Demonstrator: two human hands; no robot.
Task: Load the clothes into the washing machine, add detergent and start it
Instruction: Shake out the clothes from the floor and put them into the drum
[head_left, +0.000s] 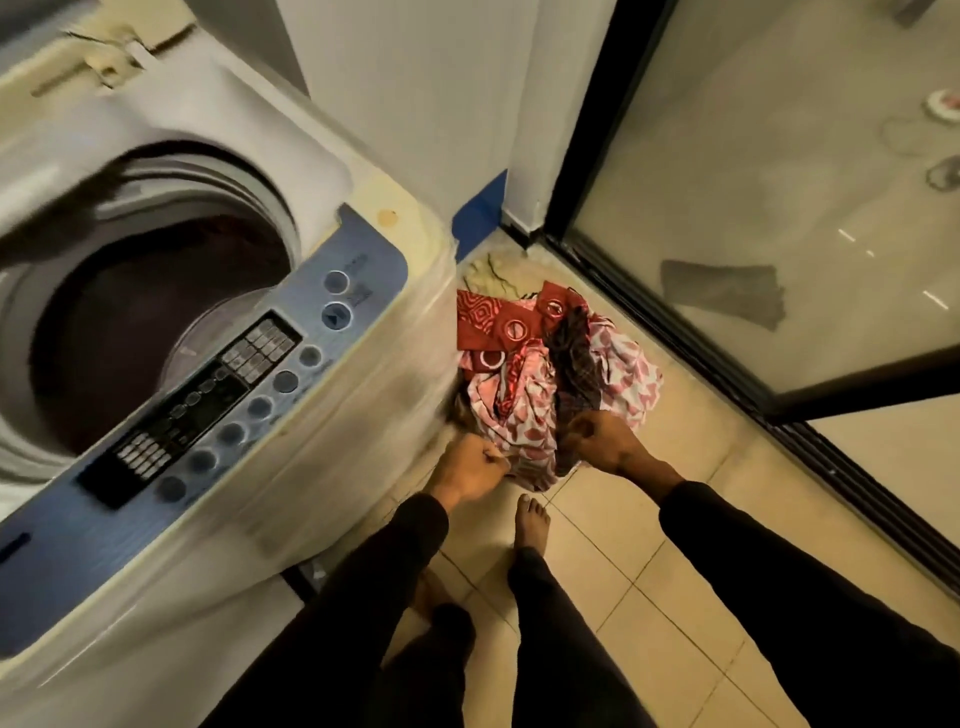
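While both arms in long black sleeves reach forward and down in the head view, each hand has closed on the pile of clothes lying on the beige tiled floor. The left hand is curled into a fist with its knuckles up, pinching the near edge of a pink-and-white patterned cloth just beside the washer's front corner. The right hand is likewise curled, its fingers wrapped round a dark, thin checked garment that runs up over the heap. Behind these lie red fabric pieces with white ring patterns, and a pale yellowish rag sits near the wall corner.

To the left stands the white top-loading washing machine, its lid raised and its round drum opening showing a dark interior; whether any laundry lies inside cannot be told. A blue control panel with round buttons runs along its front edge. One bare foot rests on the tiles just below the hands. A black-framed glass sliding door stands to the right of the pile.
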